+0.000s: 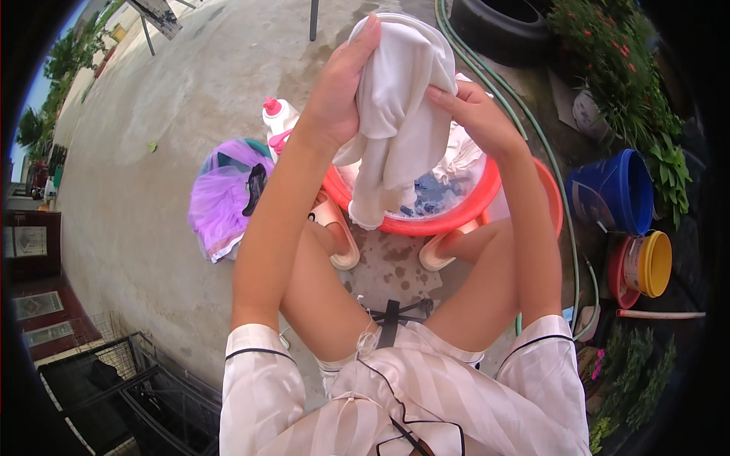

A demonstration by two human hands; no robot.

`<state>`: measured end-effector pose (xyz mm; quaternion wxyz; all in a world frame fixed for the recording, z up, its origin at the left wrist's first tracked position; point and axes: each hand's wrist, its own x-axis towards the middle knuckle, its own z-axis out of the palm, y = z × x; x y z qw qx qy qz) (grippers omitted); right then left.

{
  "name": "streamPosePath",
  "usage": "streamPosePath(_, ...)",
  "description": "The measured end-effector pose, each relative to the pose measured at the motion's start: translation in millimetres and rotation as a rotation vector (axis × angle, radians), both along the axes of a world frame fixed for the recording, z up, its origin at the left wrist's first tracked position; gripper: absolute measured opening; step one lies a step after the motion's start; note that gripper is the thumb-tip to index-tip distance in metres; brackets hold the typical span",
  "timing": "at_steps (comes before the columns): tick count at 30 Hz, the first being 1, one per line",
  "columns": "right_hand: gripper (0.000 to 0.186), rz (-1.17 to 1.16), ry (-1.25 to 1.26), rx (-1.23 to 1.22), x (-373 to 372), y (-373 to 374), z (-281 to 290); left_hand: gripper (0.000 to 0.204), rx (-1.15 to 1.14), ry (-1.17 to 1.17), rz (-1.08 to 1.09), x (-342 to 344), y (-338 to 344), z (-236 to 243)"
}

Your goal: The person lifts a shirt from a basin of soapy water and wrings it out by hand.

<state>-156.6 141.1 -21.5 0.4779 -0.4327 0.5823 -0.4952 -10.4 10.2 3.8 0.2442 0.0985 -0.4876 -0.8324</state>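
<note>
A: Reference landmark?
B: Red basin (pixel 449 225), set on the concrete floor (pixel 190 83).

A: Grip state?
B: Left hand (pixel 344 85): closed on the upper left edge of the white cloth (pixel 407 87), thumb uppermost. Right hand (pixel 479 115): pinching the right edge of the same cloth between thumb and fingers.

A: Position of the cloth?
B: Raised above the red basin, spread at the top, hanging in folds. Lower end aligned with the near left rim of the basin; contact not determinable.

A: Markings and labels?
B: On the white bottle (pixel 280 120) with pink cap, beyond the red basin to the left: front mostly covered by the left forearm, label not readable. On the slipper (pixel 346 247) at the near left of the basin: dark marking, partly covered, not legible.

A: Containers and contents?
B: In the red basin: cloudy, sudsy water (pixel 465 199), submerged blue fabric (pixel 430 194) and, toward the far right, a bunched pale garment (pixel 462 152). Left of the basin: teal tub (pixel 260 144) with sheer purple fabric (pixel 217 201) draped across, black item (pixel 255 190) on top. Right of the basin: blue bucket (pixel 608 190), contents not determinable; nearer, yellow bucket (pixel 651 264) against a red container (pixel 622 277).
</note>
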Motion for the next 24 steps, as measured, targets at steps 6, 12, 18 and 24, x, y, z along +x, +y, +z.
streamPosePath(6, 0.030, -0.416, -0.387, -0.409, -2.3, -17.3, -1.0, 0.043, -0.024, -0.010, 0.234, -13.9, 5.3, -9.9)
streamPosePath(12, 0.026, -0.502, 0.260, -0.678, 34.2, -32.5, -5.5, 0.041, 0.172, -0.005, 0.486, -47.4, 6.5, -36.5)
streamPosePath(18, 0.038, -0.913, 0.668, -0.598, 22.4, -53.8, -5.5, 0.041, 0.209, 0.072, 0.343, -70.5, 44.1, -37.7)
streamPosePath(24, 0.039, -0.976, 0.278, -0.548, 3.8, -57.8, -9.0, 0.028, 0.230, -0.042, 0.332, -74.8, 49.1, -30.2)
